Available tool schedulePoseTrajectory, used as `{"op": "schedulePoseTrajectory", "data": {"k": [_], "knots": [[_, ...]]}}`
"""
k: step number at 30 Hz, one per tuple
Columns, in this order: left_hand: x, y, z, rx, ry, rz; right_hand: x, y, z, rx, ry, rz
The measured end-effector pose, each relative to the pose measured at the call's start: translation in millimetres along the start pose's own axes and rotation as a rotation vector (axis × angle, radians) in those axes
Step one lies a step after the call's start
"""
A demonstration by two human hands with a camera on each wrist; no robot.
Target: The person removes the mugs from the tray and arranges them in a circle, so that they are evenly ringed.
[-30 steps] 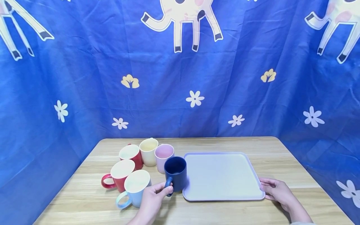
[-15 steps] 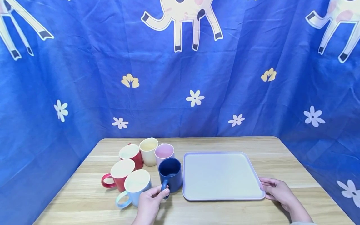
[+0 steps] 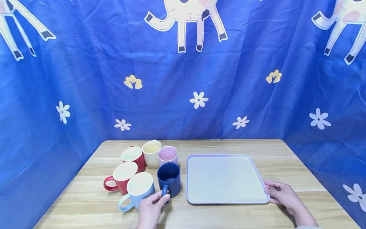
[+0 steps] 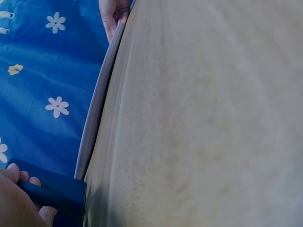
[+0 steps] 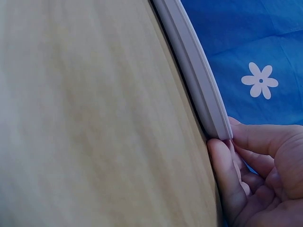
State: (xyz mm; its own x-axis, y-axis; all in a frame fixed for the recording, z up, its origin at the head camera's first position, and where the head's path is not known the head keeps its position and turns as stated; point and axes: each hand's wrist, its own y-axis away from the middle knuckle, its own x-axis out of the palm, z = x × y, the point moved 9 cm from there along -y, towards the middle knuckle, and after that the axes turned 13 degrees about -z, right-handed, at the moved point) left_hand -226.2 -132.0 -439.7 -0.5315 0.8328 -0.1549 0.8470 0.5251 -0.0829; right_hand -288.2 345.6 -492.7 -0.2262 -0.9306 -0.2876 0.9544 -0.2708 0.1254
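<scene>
My left hand (image 3: 151, 206) pinches the handle of a navy mug (image 3: 170, 181) between thumb and fingers. The mug is upright, low over the wood or standing on it, just left of a pale lilac tray (image 3: 226, 179). In the left wrist view, its dark wall (image 4: 71, 194) shows beside the fingers. My right hand (image 3: 281, 194) holds the tray by its near right corner; in the right wrist view, the thumb and fingers (image 5: 258, 139) lie on either side of the rim. Close to the navy mug are a light blue mug (image 3: 143, 194) and a lilac mug (image 3: 167, 155).
Two red mugs, one nearer (image 3: 121, 181) and one farther (image 3: 138, 159), stand left beside a cream mug (image 3: 151, 156). The light wood table (image 3: 288, 162) is enclosed by a blue patterned curtain (image 3: 171, 114).
My left hand has moved the navy mug left, away from the tray's left edge toward the light blue mug. The right hand and the tray have stayed in place.
</scene>
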Motion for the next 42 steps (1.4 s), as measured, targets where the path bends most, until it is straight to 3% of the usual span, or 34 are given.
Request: {"op": "schedulePoseTrajectory", "data": {"k": [7,16,23,31,42], "knots": [[-4.9,-0.7,3.9,-0.031,0.031,-0.062,0,-1,-1,-0.002,-0.004,0.005],[-9.3,-1.5,1.4,0.004,0.051,-0.105,0,-2,-3,-0.002,-0.001,0.002],[-10.1,0.2,-4.2,0.069,0.058,-0.121,0,-3,-2,-0.003,-0.009,0.005],[-9.1,1.2,-2.8,0.068,0.106,-0.096,1,-2,-1,0.002,-0.008,0.015],[-15.6,6.1,-8.9,0.041,0.072,-0.036,0,-1,1,0.002,0.002,0.002]]}}
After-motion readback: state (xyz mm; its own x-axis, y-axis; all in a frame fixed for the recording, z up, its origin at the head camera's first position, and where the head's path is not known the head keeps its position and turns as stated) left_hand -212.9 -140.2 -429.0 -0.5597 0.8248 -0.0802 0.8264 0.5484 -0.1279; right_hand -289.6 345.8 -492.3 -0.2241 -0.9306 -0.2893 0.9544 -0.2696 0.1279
